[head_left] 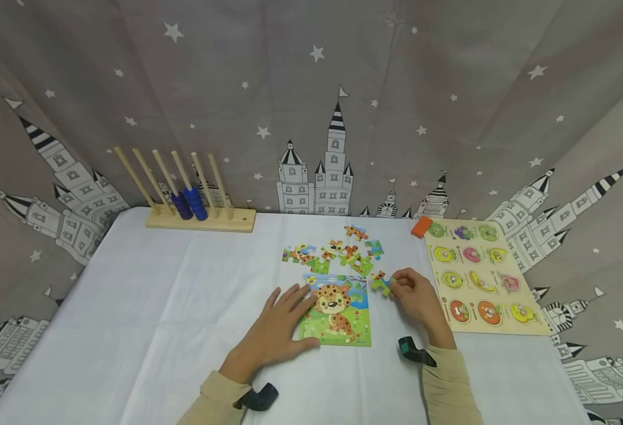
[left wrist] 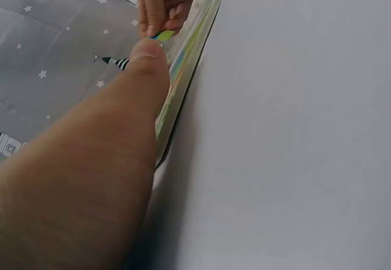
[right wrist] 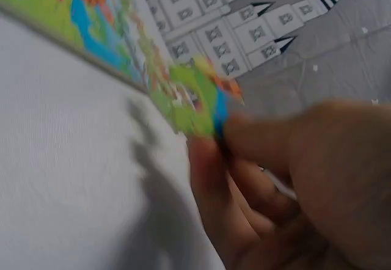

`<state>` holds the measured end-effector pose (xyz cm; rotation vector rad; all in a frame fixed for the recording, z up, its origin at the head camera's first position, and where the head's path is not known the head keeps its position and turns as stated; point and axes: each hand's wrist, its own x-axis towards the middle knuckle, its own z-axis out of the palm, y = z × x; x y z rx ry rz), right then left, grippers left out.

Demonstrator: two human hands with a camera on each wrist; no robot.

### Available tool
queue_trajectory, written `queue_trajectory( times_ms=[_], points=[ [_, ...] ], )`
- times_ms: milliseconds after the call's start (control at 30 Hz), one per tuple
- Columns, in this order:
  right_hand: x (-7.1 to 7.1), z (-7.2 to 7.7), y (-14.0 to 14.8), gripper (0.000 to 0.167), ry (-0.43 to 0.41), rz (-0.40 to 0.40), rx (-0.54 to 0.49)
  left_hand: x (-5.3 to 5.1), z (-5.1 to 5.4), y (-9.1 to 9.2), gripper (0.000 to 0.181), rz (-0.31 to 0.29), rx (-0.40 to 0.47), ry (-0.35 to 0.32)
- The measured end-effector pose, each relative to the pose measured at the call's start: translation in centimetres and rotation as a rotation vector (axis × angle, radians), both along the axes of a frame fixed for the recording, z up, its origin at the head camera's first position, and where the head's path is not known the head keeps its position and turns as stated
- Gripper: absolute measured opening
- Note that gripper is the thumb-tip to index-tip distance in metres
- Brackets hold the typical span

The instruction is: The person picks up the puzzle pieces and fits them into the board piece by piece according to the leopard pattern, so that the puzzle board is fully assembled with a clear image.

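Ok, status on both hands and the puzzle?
Right hand pinching puzzle piece, right of leopard board. Left hand spread over board's left edge. Loose pieces beyond board. Nothing visible between held piece and board.

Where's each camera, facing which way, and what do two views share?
Head: head-worn, facing forward and down at table and picture board; left hand, right hand, sleeves show.
Left wrist: on that wrist, facing along the left hand; right hand beyond.
Right wrist: on that wrist, facing the right hand and its pinched puzzle piece.
Head and right wrist share the picture board and puzzle piece.
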<state>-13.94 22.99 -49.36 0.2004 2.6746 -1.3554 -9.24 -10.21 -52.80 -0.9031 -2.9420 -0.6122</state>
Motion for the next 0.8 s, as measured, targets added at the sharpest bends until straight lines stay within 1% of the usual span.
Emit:
queue_trajectory(
  times_ms=[33, 100, 167, 200, 233, 300, 433, 567, 800],
  points=[
    [0.1, 0.1, -0.3, 0.017, -0.016, 0.052, -0.045, 0.1, 0.0, 0.2, 0.091, -0.007, 0.004, -0.002],
    [0.3, 0.1, -1.2, 0.016, -0.040, 0.158, -0.075, 0.2, 0.1, 0.7, 0.089, -0.026, 0.007, -0.002],
    [0.5, 0.1, -2.2, 0.014, -0.044, 0.233, -0.049, 0.3, 0.2, 1.3, 0.087, -0.044, 0.000, -0.008],
    [0.5, 0.0, -2.7, 0.013, -0.038, 0.249, -0.019, 0.3, 0.2, 1.6, 0.086, -0.054, -0.004, -0.008],
    [0.6, 0.0, -3.1, 0.011, -0.028, 0.257, 0.014, 0.3, 0.2, 1.9, 0.085, -0.063, -0.012, -0.012],
    [0.7, -0.1, -3.8, 0.008, -0.011, 0.242, 0.073, 0.4, 0.2, 2.4, 0.084, -0.075, -0.025, -0.005],
    [1.1, -0.3, -4.6, 0.005, 0.022, 0.226, 0.133, 0.5, 0.1, 2.9, 0.081, -0.074, -0.070, 0.027],
    [1.2, -0.3, -4.8, 0.005, 0.042, 0.241, 0.156, 0.5, 0.0, 3.3, 0.080, -0.058, -0.095, 0.053],
    [1.0, -0.4, -4.8, 0.004, 0.036, 0.266, 0.166, 0.7, -0.2, 3.8, 0.075, -0.040, -0.075, 0.078]
  ],
)
